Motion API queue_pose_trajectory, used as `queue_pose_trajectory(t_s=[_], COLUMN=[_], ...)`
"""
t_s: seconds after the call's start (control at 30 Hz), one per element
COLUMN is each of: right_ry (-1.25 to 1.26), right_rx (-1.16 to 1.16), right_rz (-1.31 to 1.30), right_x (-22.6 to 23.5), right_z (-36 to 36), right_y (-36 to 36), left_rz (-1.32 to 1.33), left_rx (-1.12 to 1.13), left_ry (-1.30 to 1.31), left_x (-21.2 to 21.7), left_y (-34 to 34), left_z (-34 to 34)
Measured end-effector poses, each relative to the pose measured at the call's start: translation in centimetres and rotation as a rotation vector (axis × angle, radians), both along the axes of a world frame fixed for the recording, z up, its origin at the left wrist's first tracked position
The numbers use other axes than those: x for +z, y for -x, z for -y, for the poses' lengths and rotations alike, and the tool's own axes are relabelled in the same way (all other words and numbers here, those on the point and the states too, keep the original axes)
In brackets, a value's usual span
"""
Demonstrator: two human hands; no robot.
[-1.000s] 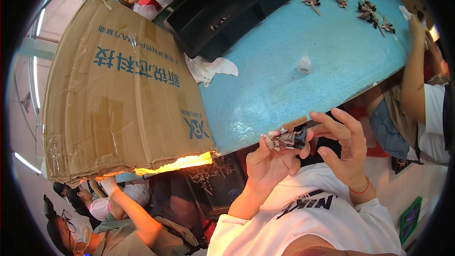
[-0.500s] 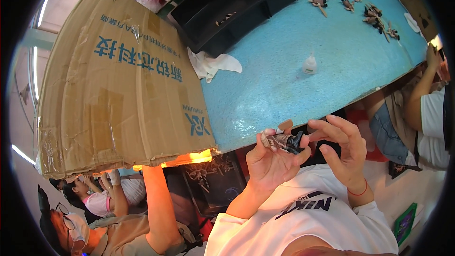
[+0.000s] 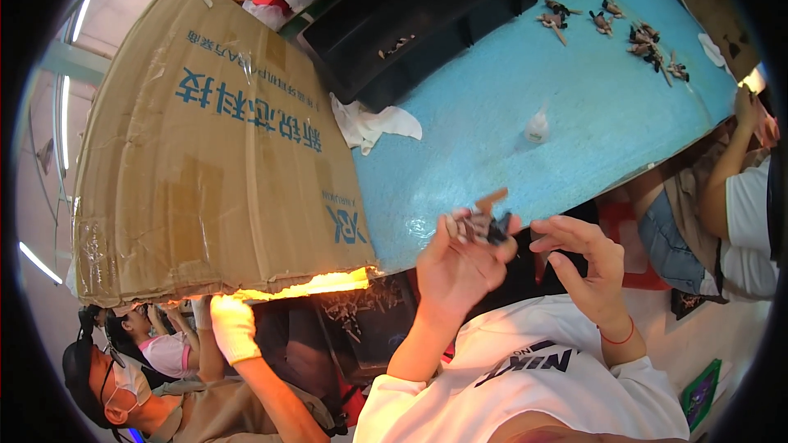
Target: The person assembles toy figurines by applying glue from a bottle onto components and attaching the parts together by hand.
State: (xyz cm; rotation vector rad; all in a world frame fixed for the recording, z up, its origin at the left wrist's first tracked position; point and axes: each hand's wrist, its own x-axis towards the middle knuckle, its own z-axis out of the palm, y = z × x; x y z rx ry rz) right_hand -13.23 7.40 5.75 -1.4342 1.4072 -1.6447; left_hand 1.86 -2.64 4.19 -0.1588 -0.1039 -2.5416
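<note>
My left hand [image 3: 461, 272] holds a small brown and black figurine [image 3: 474, 228] between thumb and fingers, near the front edge of the blue table. A flat tan piece [image 3: 492, 199] sticks up from it; motion blurs its details. To the right, apart from the figurine, my right hand [image 3: 589, 261] is raised with its fingers curved and spread, and nothing shows in it. Similar small figures [image 3: 644, 43] lie in a loose group at the table's far right. A small white bottle [image 3: 537, 128] stands on the blue tabletop [image 3: 468, 131] beyond my hands.
A big cardboard sheet [image 3: 205, 172] walls off the left side, with orange light at its lower edge. Behind the table's left part sits a long black tray [image 3: 427, 33]; a white cloth [image 3: 377, 125] lies before it. Co-workers sit left and right, one wearing a white glove [image 3: 233, 330].
My left hand has shifted slightly left and turned the figurine, so its tan piece now points more upward. My right hand has lowered a little. The left co-worker's gloved hand has come into view.
</note>
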Motion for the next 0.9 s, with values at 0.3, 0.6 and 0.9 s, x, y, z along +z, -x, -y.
queue_pose_trajectory(t_s=[0.3, 0.6, 0.9], right_ry=[-0.017, 0.119, 0.051], right_rx=[-0.068, -0.213, -0.256], right_rz=[-0.297, -0.456, -0.638], right_x=[-0.6, -1.1, -1.7], right_z=[-0.6, -1.8, -0.8], right_y=[1.9, 3.1, 7.0], left_rz=[0.683, 2.265, 2.618], left_rx=[0.523, 1.264, 0.551], left_ry=[0.297, 1.640, 1.627], left_x=[1.3, 5.2, 4.4], left_y=[1.1, 7.1, 5.4], left_z=[9.8, 23.5, 26.7])
